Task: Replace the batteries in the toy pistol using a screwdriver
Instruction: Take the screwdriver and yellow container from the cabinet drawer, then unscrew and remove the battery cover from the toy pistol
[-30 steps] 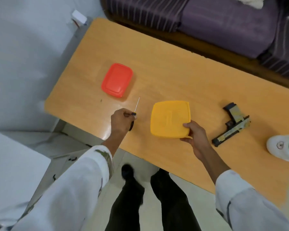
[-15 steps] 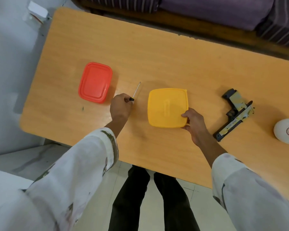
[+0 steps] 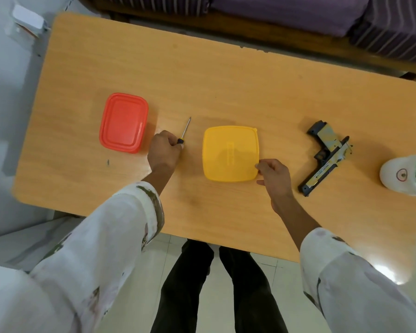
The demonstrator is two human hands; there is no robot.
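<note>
The toy pistol (image 3: 327, 154) lies flat on the right part of the wooden table (image 3: 226, 80), black and tan, barrel pointing toward the near edge. My left hand (image 3: 163, 152) grips the handle of a thin screwdriver (image 3: 185, 129), whose metal shaft points away from me between the two boxes. My right hand (image 3: 274, 176) pinches the near right corner of a closed yellow box (image 3: 229, 153) in the middle of the table. No batteries are visible.
A closed red box (image 3: 124, 122) sits left of the screwdriver. A white pot with a green plant (image 3: 406, 175) stands at the right edge, past the pistol. A purple striped sofa (image 3: 298, 13) runs behind the table. My legs stand at the near edge.
Both hands stay on the screwdriver and the yellow box, which now lies flat on the table. The camera has shifted to look more straight down at the table.
</note>
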